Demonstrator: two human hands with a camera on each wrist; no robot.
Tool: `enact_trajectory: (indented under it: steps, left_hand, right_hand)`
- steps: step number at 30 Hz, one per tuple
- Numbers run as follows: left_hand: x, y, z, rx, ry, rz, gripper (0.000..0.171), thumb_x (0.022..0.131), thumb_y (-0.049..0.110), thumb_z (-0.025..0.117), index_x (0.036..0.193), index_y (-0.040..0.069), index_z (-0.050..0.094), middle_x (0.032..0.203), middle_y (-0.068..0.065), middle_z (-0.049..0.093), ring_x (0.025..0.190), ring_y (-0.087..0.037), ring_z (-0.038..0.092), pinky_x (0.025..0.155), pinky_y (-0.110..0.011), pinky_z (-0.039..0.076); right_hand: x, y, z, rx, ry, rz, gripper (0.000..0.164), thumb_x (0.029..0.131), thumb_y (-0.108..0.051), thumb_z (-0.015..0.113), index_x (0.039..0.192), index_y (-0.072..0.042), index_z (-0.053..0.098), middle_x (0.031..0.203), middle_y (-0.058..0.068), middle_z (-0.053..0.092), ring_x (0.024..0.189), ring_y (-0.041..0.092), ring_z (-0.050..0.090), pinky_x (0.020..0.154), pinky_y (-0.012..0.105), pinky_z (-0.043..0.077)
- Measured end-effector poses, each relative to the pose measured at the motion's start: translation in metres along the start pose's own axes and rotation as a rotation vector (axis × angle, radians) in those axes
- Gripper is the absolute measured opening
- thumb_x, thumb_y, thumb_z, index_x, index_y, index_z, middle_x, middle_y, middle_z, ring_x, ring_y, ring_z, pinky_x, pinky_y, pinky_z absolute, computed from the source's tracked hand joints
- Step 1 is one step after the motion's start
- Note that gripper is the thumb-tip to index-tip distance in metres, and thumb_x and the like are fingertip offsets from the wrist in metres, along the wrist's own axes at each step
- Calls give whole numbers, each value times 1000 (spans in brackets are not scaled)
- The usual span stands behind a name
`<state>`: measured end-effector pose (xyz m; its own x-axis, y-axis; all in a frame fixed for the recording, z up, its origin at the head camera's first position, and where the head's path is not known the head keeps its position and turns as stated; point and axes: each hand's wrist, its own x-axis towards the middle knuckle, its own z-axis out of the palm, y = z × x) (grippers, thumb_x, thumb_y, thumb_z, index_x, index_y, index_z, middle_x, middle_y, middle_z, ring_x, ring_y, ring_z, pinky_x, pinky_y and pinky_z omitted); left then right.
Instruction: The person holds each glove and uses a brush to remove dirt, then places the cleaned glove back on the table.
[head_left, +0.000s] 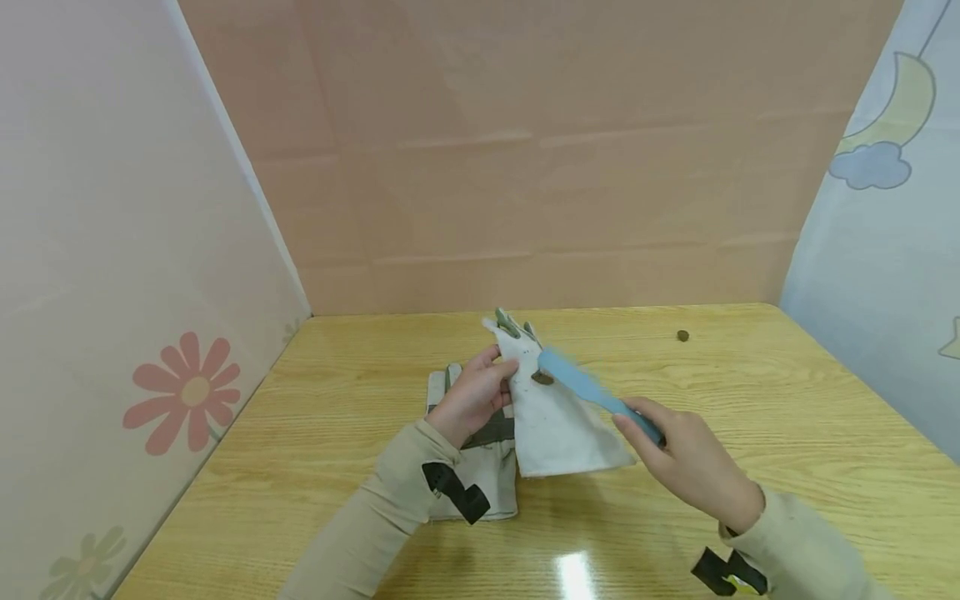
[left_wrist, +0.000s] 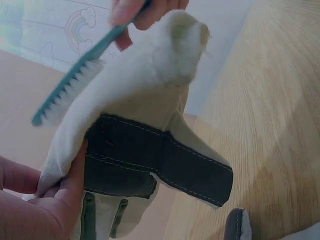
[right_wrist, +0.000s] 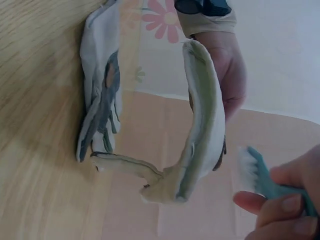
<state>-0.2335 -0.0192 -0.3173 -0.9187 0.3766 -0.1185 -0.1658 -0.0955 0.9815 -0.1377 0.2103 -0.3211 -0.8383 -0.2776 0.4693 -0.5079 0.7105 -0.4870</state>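
Observation:
My left hand (head_left: 476, 396) pinches a white work glove (head_left: 558, 433) with dark green patches and holds it up over the table. Its cuff end hangs lower right in the head view, the fingers pointing up and away. A small brown patch (head_left: 543, 378) shows on its white side. A blue brush (head_left: 581, 383) is gripped by its handle in my right hand (head_left: 686, 458). The white bristles (left_wrist: 75, 90) face the glove, close beside its surface in the left wrist view. A second glove (head_left: 483, 479) lies on the table behind my left wrist.
The wooden table (head_left: 337, 533) carries a small brown round object (head_left: 682, 336) at the far right. A tan back panel (head_left: 525, 192) and printed side panels (head_left: 195, 250) enclose the table.

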Motion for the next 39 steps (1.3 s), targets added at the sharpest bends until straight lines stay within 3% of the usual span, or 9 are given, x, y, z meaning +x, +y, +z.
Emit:
enact_trajectory:
  steps: [4, 10, 16, 22, 32, 36, 39]
  left_hand:
    - [-1, 0, 0, -8, -9, 3, 46, 101, 13, 35, 146, 10, 25, 133, -20, 52, 102, -16, 63, 83, -28, 50]
    - [-3, 0, 3, 15, -22, 5, 43, 101, 13, 36, 144, 10, 30, 127, -22, 55, 87, -8, 62, 76, -25, 49]
    - [-1, -3, 5, 19, -13, -3, 44, 102, 14, 35, 145, 10, 27, 131, -20, 52, 97, -14, 62, 82, -28, 49]
    - [0, -4, 6, -13, 7, -8, 43, 102, 14, 35, 144, 10, 29, 131, -20, 52, 93, -10, 61, 78, -25, 48]
    - [0, -4, 6, -15, 14, -4, 43, 101, 14, 35, 144, 9, 30, 131, -19, 52, 98, -13, 62, 81, -26, 49]
    - [-1, -3, 6, -19, 1, -4, 42, 101, 13, 35, 143, 10, 30, 129, -20, 53, 89, -8, 60, 75, -23, 48]
    - [0, -2, 7, -20, -6, -3, 44, 101, 13, 35, 144, 10, 29, 129, -20, 53, 88, -8, 59, 73, -22, 47]
  right_hand:
    - [5, 0, -4, 41, 25, 55, 11, 97, -15, 48, 95, -11, 59, 53, -12, 27, 43, -5, 19, 39, 19, 27]
    - [12, 6, 1, 80, -50, 133, 21, 99, -22, 45, 100, -7, 61, 54, -10, 28, 43, -2, 20, 40, 21, 28]
    - [11, 4, 5, 79, -83, 81, 18, 99, -20, 47, 97, -9, 61, 53, -12, 28, 43, -3, 19, 41, 19, 28]
    - [5, 0, 4, 21, -94, 73, 25, 97, -19, 50, 111, -3, 62, 52, -11, 32, 42, -3, 20, 41, 19, 31]
    - [-4, -1, 4, -42, -38, -14, 19, 93, -14, 56, 107, -4, 64, 52, -14, 31, 43, -7, 19, 41, 17, 30]
    - [-2, 1, -1, 10, -18, -9, 11, 95, -12, 53, 99, -8, 63, 53, -14, 28, 44, -7, 18, 40, 16, 28]
    - [2, 5, -6, 37, 10, 41, 12, 96, -14, 51, 96, -10, 62, 53, -12, 27, 44, -5, 18, 41, 18, 27]
